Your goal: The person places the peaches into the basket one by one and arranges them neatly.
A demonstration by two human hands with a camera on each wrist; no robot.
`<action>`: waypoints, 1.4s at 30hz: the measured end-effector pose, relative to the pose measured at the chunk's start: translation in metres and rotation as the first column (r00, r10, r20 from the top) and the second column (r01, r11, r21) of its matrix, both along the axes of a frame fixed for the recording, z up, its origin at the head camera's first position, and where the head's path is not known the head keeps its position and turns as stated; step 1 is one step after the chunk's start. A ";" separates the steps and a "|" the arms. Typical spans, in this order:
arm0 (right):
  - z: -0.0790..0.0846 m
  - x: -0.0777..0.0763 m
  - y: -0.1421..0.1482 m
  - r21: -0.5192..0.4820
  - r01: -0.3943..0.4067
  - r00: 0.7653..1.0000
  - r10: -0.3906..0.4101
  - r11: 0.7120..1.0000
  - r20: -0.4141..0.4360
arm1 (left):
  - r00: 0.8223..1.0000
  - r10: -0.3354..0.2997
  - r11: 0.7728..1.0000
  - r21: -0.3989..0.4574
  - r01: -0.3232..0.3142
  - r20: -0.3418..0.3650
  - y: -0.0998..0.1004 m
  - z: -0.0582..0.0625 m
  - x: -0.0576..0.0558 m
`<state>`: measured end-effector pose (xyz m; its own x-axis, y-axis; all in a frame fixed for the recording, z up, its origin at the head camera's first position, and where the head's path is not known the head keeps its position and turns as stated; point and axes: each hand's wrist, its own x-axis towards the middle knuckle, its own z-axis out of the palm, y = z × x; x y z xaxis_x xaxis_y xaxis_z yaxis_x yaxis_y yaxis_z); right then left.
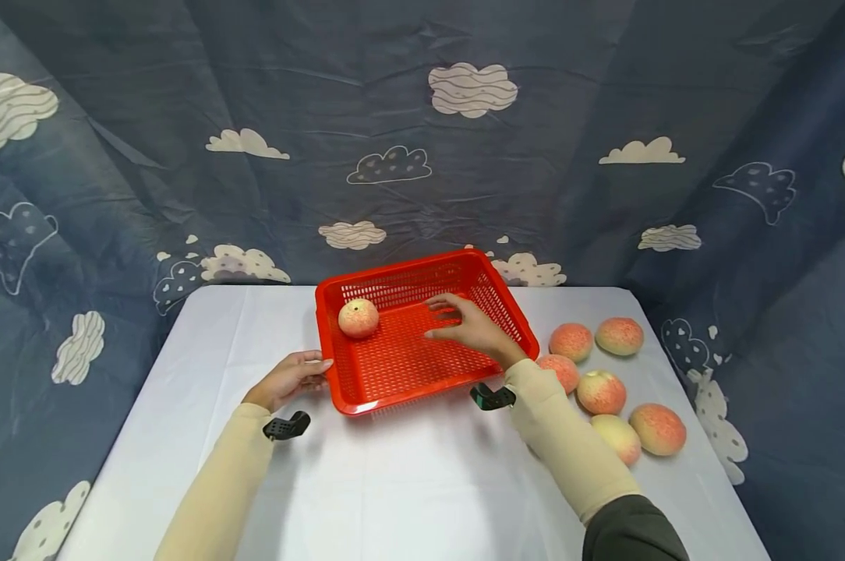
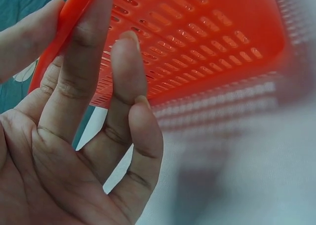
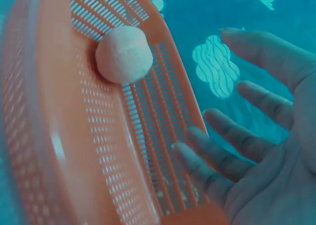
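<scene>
A red plastic basket (image 1: 422, 354) with slotted walls lies across the middle of the white table. In its left part sits one peach (image 1: 358, 318), also visible in the right wrist view as a pale round peach (image 3: 124, 55). My left hand (image 1: 292, 379) grips the basket's left rim, thumb on top and fingers beneath; the left wrist view shows this rim (image 2: 69, 22) between thumb and fingers. Over the basket's right part hovers my right hand (image 1: 468, 323), its fingers spread and relaxed with nothing in them.
To the right of the basket, several peaches (image 1: 601, 392) lie grouped on the white tablecloth (image 1: 394, 499), some partly hidden by my right sleeve (image 1: 570, 436). A dark blue curtain (image 1: 535, 210) with cloud prints hangs behind the table and along its sides.
</scene>
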<state>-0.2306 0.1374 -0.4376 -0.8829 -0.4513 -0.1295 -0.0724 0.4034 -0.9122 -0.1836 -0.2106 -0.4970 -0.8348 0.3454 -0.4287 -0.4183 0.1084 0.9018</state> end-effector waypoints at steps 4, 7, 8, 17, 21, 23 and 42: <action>0.002 0.009 0.018 -0.066 -0.012 1.000 0.010 0.998 -0.019 | 1.000 -0.011 1.000 0.004 0.011 0.000 0.000 0.001 0.001; 0.001 0.015 0.035 -0.104 -0.020 1.000 0.018 0.994 -0.018 | 1.000 -0.014 1.000 0.004 0.014 -0.001 0.000 0.001 0.001; 0.001 0.017 0.041 -0.110 -0.025 1.000 0.023 0.994 -0.021 | 1.000 -0.016 1.000 0.002 0.016 -0.001 0.000 0.002 0.001; -0.001 0.041 0.097 -0.171 0.012 0.999 -0.019 0.985 -0.038 | 1.000 -0.031 0.999 -0.013 0.031 -0.004 -0.002 0.005 0.003; -0.003 0.051 0.122 -0.171 0.067 0.995 -0.078 0.983 -0.060 | 0.999 -0.038 0.999 -0.007 0.038 -0.009 -0.002 0.006 0.004; -0.004 0.056 0.133 -0.165 0.096 0.992 -0.108 0.982 -0.070 | 0.999 -0.039 0.999 -0.004 0.039 -0.013 -0.001 0.006 0.004; -0.024 0.114 0.229 -0.114 0.327 0.913 -0.345 0.938 -0.217 | 0.999 -0.035 0.999 -0.030 0.034 -0.014 0.000 0.005 0.002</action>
